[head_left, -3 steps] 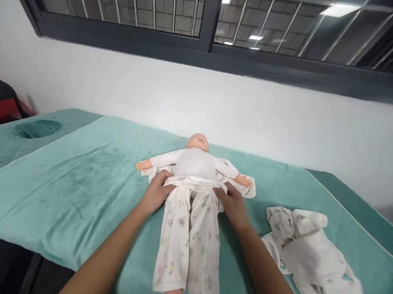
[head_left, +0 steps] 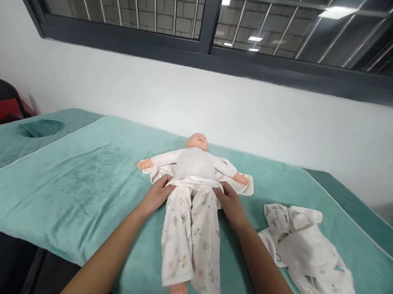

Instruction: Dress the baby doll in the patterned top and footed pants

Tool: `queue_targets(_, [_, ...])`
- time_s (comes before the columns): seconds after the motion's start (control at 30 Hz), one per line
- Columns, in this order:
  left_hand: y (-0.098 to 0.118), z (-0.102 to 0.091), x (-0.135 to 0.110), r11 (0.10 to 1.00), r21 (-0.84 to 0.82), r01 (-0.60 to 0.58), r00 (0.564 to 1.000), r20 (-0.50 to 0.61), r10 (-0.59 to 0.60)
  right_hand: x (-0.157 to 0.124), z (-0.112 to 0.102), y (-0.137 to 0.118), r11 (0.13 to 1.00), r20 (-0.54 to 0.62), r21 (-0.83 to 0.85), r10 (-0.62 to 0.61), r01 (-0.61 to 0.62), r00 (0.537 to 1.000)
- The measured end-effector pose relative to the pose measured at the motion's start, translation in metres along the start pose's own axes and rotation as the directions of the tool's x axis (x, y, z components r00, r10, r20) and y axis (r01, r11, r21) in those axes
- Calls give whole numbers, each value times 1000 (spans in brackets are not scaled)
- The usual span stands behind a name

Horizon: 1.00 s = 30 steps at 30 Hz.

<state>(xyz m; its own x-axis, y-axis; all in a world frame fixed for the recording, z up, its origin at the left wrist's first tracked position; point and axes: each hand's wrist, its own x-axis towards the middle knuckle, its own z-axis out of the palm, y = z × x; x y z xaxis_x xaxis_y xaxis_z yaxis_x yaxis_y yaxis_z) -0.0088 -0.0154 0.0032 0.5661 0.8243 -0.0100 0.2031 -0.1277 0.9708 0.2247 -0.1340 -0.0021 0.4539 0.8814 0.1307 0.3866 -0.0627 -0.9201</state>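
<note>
A baby doll [head_left: 197, 141] lies on its back, its head toward the wall and its arms spread wide. Its torso is covered in white, and white patterned baby pants [head_left: 207, 241] cover its legs. One bare foot shows at the left pant leg's hem; the other foot is hidden. My left hand [head_left: 159, 191] grips the waistband at the doll's hip on the left. On the opposite hip, my right hand [head_left: 230, 203] pinches the same waistband. Spread white cloth [head_left: 247, 189] lies beneath the doll's arms and back.
Crumpled white baby clothing [head_left: 310, 253] lies to the right on the green-covered bed [head_left: 81, 180]. A round face hole [head_left: 40, 128] is at the bed's left end. Behind stands a white wall [head_left: 172, 101] below a dark-framed window. A black and red chair [head_left: 6, 104] is at far left.
The pant legs have shifted slightly upward in view, and more of the bare foot shows. Both hands keep hold of the waistband.
</note>
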Motion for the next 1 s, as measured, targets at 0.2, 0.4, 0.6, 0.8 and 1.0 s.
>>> queue_targets(0.2, [-4,-10,-28,984,66,-168,962,230,149,-32,-8,-9,997,321,24,-73,68,944])
queue_targets(0.4, [-9,16,-55,993,111,-27,995,-95,38,-57,6,-11,982,73,133,124,-133,990])
queue_targets(0.6, [-5,5,-89,993,51,-107,969,231,93,-107,-3,-30,990,272,57,108,-128,956])
queue_targets(0.8, [-9,20,-109,955,293,-48,997,-47,65,-122,12,-19,988,69,46,147,-150,987])
queue_targets(1.0, [-11,32,-140,992,-98,84,994,-62,-91,-142,2,-39,958,207,180,185,-224,961])
